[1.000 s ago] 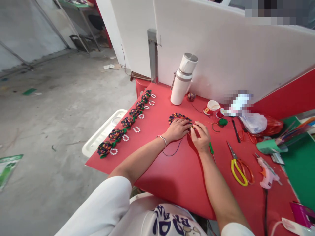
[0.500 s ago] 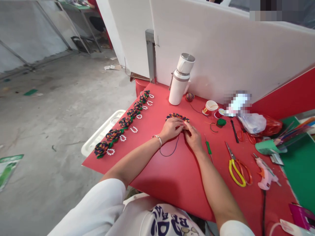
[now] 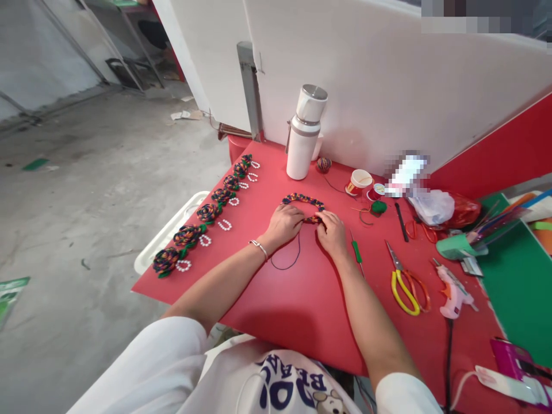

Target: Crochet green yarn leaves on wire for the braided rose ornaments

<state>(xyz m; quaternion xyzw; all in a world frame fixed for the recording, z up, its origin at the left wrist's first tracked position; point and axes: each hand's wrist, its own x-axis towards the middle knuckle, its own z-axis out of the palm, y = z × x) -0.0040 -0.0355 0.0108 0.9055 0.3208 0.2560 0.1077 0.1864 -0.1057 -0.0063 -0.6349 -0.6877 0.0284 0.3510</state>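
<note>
A multicoloured crocheted strip [image 3: 305,198] curves in a ring on the red table, its near part between my hands. My left hand [image 3: 284,223] is closed on the strip's left side, fingertips hidden partly behind the hand. On the right side, my right hand [image 3: 332,231] pinches the strip with thumb and fingers. A dark yarn tail [image 3: 288,268] loops from the work onto the table below my left hand. Just right of my right hand lies a green-handled crochet hook [image 3: 356,252]. A row of crocheted flowers [image 3: 209,213] with white bead loops [image 3: 225,225] lines the left edge.
A white thermos [image 3: 303,138] stands at the back beside a yarn ball [image 3: 324,165]. Rightward are a paper cup [image 3: 359,181], green yarn [image 3: 379,207], yellow-handled scissors [image 3: 404,292], a pink glue gun [image 3: 455,292] and a plastic bag [image 3: 431,207]. A white tray [image 3: 144,261] sits beyond the left edge.
My hands have moved apart slightly, and the strip now shows as an open ring between them. The whole view has shifted a little, so the table things appear further left.
</note>
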